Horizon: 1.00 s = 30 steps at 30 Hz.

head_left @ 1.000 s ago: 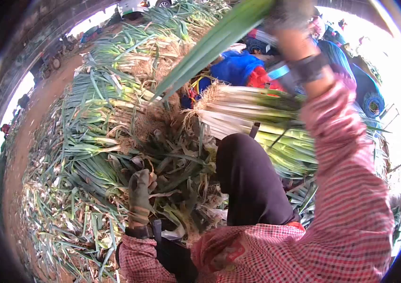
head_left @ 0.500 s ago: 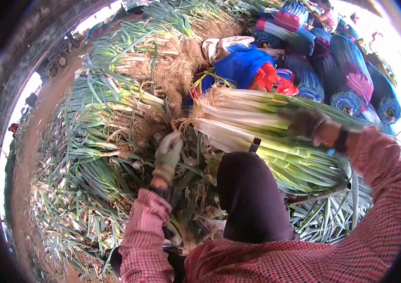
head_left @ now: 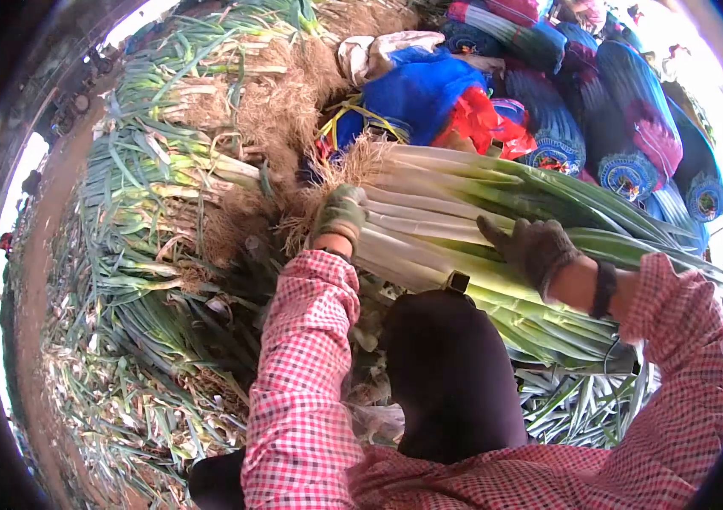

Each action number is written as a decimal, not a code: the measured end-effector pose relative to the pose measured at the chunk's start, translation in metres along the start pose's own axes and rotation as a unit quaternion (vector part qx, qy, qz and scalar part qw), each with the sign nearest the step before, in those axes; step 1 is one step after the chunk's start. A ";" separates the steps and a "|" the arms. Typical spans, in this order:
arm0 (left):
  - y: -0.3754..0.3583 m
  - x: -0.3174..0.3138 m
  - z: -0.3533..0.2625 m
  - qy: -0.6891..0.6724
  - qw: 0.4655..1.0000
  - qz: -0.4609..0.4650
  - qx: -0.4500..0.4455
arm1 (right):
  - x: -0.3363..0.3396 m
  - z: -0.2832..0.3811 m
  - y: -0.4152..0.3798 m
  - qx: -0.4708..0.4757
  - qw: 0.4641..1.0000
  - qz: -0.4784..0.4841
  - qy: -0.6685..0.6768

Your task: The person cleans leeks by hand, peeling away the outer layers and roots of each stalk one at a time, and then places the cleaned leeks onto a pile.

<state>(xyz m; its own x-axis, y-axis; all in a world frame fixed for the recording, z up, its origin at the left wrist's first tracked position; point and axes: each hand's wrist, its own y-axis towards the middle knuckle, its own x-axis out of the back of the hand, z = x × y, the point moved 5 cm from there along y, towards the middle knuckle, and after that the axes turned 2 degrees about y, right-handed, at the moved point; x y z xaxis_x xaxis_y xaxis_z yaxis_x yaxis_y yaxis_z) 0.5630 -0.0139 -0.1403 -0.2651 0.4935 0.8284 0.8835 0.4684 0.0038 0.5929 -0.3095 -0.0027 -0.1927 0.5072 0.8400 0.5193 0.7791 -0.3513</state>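
Note:
A thick pile of leeks (head_left: 429, 208) lies across a low stand in front of me, with roots to the left and green tops to the right. My left hand (head_left: 342, 214), in a greenish glove, is closed around the white root end of a leek at the near left of the pile. Over the middle of the stalks is my right hand (head_left: 540, 253) in a dark glove, its thumb and index finger apart and palm toward the leaves. A dark metal bracket (head_left: 456, 282) of the stand shows beside my knee.
Heaps of untrimmed leeks (head_left: 208, 170) with brown roots lie to the left. Leaf scraps (head_left: 115, 399) cover the ground. Blue netting (head_left: 416, 98) and a red cloth (head_left: 484, 123) sit behind the pile. Wrapped blue bundles (head_left: 633, 127) are stacked at back right.
My left hand has moved up and right, from beside the pile onto the root ends. My right hand, blurred before, has shifted slightly left and down over the stalks. The view has shifted a little.

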 end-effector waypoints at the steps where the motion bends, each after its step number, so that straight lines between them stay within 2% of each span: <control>1: 0.000 0.004 -0.002 0.021 0.999 0.002 -0.031 | 0.005 0.006 -0.008 0.013 0.998 0.053 0.014; 2: -0.003 0.007 -0.006 0.042 0.997 0.004 -0.066 | -0.004 0.002 -0.014 0.013 0.998 0.061 0.016; 3: -0.002 0.006 -0.002 0.025 0.996 -0.016 -0.079 | -0.008 -0.003 -0.022 0.077 0.996 -0.026 0.025; 4: -0.003 0.009 -0.007 0.011 0.998 0.026 -0.057 | -0.001 -0.004 -0.031 0.139 0.983 -0.112 0.033; 5: 0.000 0.009 -0.008 0.021 0.997 0.057 -0.040 | 0.008 -0.012 -0.038 0.198 0.959 -0.194 -0.061; 6: 0.006 0.004 -0.003 0.031 0.995 0.089 -0.021 | 0.005 -0.023 -0.036 0.197 0.960 -0.188 -0.061; 8: 0.016 -0.009 0.008 0.018 0.996 0.076 -0.034 | 0.001 -0.035 -0.033 0.267 0.947 -0.178 0.030; 9: 0.019 -0.013 0.012 0.018 0.996 0.079 -0.043 | 0.001 -0.036 -0.031 0.281 0.946 -0.136 0.092; 11: 0.021 -0.015 0.016 0.010 0.995 0.060 -0.075 | -0.010 -0.039 -0.034 0.286 0.938 -0.144 0.134; 12: 0.020 -0.010 0.009 0.060 0.992 0.083 -0.074 | -0.008 -0.035 -0.034 0.293 0.928 -0.152 0.170; 13: 0.016 -0.006 0.006 0.035 0.993 0.100 -0.047 | -0.013 -0.026 -0.038 0.289 0.945 -0.126 0.084; 14: 0.010 -0.004 0.001 0.008 0.992 0.122 -0.018 | -0.007 -0.022 -0.040 0.276 0.943 -0.135 0.127; 15: 0.010 -0.007 0.003 -0.075 0.990 0.116 0.031 | -0.013 -0.020 -0.039 0.271 0.943 -0.140 0.131; 17: 0.016 -0.012 0.003 -0.029 0.991 0.124 0.035 | -0.022 -0.020 -0.037 0.269 0.943 -0.144 0.137; 19: 0.051 -0.060 0.041 0.061 0.992 0.108 -0.024 | -0.018 -0.020 -0.037 0.271 0.942 -0.150 0.129; 20: 0.039 -0.033 0.008 0.200 0.969 0.139 -0.029 | -0.019 -0.021 -0.037 0.271 0.942 -0.156 0.121; 21: 0.057 -0.062 0.032 0.201 0.971 0.129 -0.016 | -0.025 -0.022 -0.037 0.270 0.941 -0.148 0.141; 23: 0.040 -0.042 0.010 0.223 0.965 0.127 -0.058 | -0.024 -0.023 -0.038 0.281 0.936 -0.153 0.149; 24: 0.060 -0.097 0.053 -0.096 0.988 0.115 -0.042 | -0.024 -0.024 -0.040 0.286 0.933 -0.156 0.152; 25: 0.025 -0.051 0.018 -0.405 0.907 0.109 -0.038 | -0.029 -0.027 -0.038 0.269 0.938 -0.152 0.158; 26: -0.025 0.003 -0.025 -0.046 0.989 -0.031 -0.140 | -0.033 -0.028 -0.035 0.267 0.937 -0.146 0.170; 27: -0.065 0.046 -0.044 -0.056 0.973 -0.134 -0.180 | -0.034 -0.028 -0.032 0.265 0.936 -0.140 0.182; 28: -0.091 0.075 -0.045 -0.073 0.976 -0.157 -0.135 | -0.023 -0.026 -0.033 0.270 0.933 -0.129 0.198; 30: -0.146 0.121 -0.030 -0.156 0.954 -0.235 -0.102 | -0.029 -0.031 -0.030 0.257 0.921 -0.110 0.270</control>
<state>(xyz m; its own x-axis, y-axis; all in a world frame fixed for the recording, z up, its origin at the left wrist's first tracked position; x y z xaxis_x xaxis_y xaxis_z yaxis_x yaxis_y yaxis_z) 0.4139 -0.0446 -0.0242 -0.7238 0.4736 0.5019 0.6877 0.5545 0.4686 0.6087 -0.3587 -0.0041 0.2689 0.1661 0.9487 0.0281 0.9833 -0.1801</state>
